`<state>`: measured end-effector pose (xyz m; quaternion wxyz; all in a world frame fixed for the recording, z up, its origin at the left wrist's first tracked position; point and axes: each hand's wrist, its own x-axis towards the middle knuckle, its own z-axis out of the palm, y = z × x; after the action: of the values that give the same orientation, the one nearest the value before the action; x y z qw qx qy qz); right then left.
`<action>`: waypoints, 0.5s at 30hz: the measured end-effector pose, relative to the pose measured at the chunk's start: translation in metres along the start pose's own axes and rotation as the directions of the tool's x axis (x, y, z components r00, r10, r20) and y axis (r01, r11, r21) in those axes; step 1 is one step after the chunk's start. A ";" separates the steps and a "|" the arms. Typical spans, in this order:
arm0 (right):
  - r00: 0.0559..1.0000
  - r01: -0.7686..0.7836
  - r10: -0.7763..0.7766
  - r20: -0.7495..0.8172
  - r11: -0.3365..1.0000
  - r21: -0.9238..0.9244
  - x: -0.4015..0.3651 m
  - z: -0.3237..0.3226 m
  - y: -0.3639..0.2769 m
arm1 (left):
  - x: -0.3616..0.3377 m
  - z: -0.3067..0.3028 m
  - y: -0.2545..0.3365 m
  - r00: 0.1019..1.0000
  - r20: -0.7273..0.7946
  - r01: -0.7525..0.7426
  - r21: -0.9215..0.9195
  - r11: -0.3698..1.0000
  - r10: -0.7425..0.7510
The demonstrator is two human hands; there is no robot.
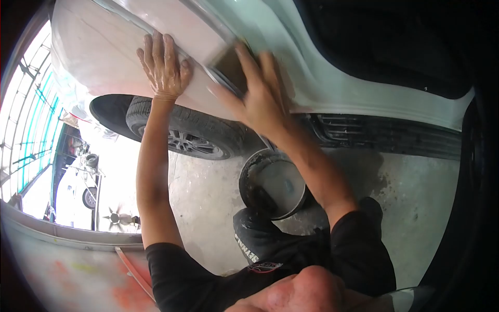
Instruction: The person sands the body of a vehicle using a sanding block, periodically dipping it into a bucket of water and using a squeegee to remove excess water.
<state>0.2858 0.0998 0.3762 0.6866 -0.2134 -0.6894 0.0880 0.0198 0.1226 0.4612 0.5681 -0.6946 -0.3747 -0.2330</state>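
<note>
My left hand (165,65) lies flat on the wet, pale pinkish-white car panel (109,57), fingers spread, near the panel's edge and above the wheel. To its right, my right hand (262,96) is blurred by motion against the car's door edge. A brownish sheet (232,65), perhaps sandpaper, shows between its thumb and fingers; its far part is hidden by the fingers. Below the right forearm, a dark round bucket (244,182) with cloudy liquid stands on the floor.
A car wheel (200,135) sits under the panel. A dark sill with slats (358,130) runs to the right, below the pale door frame (364,93). My knees are bent beside the bucket on the concrete floor (202,192). At the left are a window grille and a fan (118,218).
</note>
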 end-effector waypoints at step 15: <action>0.999 -0.044 0.045 -0.007 0.998 0.055 -0.004 0.005 0.005 | -0.001 0.001 0.000 0.999 0.029 0.038 -0.005 0.999 -0.038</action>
<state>0.2817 0.1032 0.3699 0.6927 -0.2102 -0.6791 0.1213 0.0184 0.1228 0.4603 0.5561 -0.6925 -0.3953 -0.2346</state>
